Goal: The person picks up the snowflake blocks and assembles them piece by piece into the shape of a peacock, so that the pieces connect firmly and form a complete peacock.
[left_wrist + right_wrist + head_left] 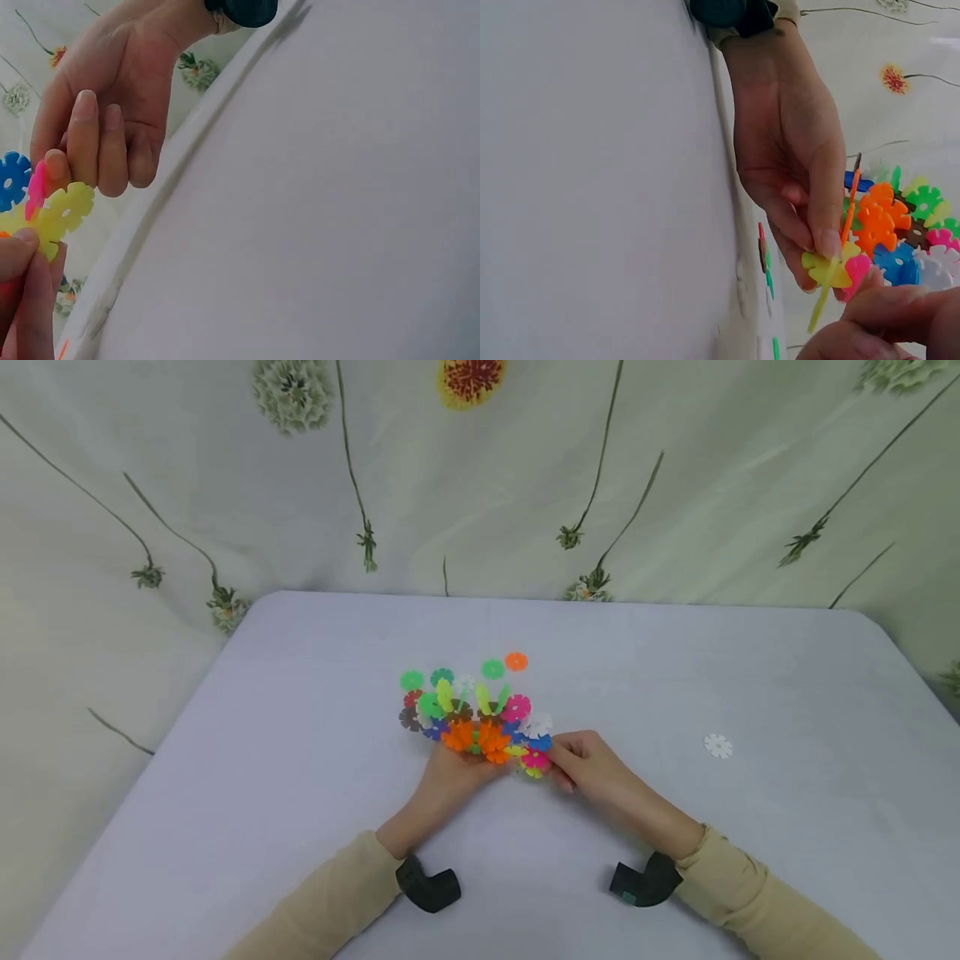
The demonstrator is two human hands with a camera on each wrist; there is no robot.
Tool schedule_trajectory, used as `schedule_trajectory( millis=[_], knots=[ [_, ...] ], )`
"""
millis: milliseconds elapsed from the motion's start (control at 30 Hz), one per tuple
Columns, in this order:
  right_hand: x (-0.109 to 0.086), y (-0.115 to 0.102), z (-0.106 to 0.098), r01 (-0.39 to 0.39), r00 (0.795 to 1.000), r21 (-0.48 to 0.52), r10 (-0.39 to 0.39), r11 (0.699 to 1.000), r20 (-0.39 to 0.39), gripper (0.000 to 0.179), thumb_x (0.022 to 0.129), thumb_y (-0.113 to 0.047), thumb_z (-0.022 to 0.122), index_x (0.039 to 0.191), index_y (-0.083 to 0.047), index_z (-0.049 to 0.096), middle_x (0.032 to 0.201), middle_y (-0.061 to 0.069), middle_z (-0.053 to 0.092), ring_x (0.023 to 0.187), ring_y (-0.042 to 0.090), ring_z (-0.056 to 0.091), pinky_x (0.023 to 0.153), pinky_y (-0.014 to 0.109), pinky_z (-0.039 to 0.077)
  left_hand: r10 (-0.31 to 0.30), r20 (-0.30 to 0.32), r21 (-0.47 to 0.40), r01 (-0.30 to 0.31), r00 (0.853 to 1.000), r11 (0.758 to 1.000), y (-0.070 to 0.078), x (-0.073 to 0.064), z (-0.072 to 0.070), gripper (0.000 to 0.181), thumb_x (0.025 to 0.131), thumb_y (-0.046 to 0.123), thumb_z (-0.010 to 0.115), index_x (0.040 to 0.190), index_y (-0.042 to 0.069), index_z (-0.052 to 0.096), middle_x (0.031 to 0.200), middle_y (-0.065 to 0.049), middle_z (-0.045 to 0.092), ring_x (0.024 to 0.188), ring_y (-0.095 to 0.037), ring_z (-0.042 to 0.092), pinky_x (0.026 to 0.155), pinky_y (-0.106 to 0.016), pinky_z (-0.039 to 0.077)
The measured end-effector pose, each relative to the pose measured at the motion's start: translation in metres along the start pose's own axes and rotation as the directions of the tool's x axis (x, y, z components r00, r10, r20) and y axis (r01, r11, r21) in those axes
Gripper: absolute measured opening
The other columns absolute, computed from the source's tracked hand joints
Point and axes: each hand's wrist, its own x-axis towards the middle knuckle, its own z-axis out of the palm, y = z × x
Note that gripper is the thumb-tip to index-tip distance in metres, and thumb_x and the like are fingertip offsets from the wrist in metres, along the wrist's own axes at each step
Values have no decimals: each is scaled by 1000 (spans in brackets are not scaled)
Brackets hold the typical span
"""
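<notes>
A many-coloured assembly of interlocking snowflake discs (491,739) is held between both hands above the white table. My left hand (453,768) supports it from below, its thumb and a finger pinching a yellow disc (827,270) at one end in the right wrist view. My right hand (596,768) pinches a pink disc (35,192) against the yellow ones. A blue disc (13,182) sits beside that pink one. Orange discs (877,217) cluster at the assembly's middle. Part of the left hand is hidden behind the discs in the head view.
One white disc (717,745) lies apart on the table (300,827), to the right. Green (492,669) and orange (516,661) discs show just beyond the assembly. Black wrist devices (427,883) are worn on both wrists. A flower-patterned cloth (487,485) hangs behind the table.
</notes>
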Motion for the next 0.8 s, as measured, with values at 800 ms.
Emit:
schedule_trajectory(
  millis=[800],
  knots=[
    [-20, 5, -48, -32, 995, 44, 28, 998, 98, 37, 100, -21, 43, 85, 10, 56, 57, 3, 44, 52, 13, 37, 49, 23, 30, -202, 151, -320, 241, 968, 916, 18, 9, -3, 33, 90, 15, 64, 114, -7, 59, 104, -18, 64, 98, -26, 63, 87, -31, 47]
  ],
)
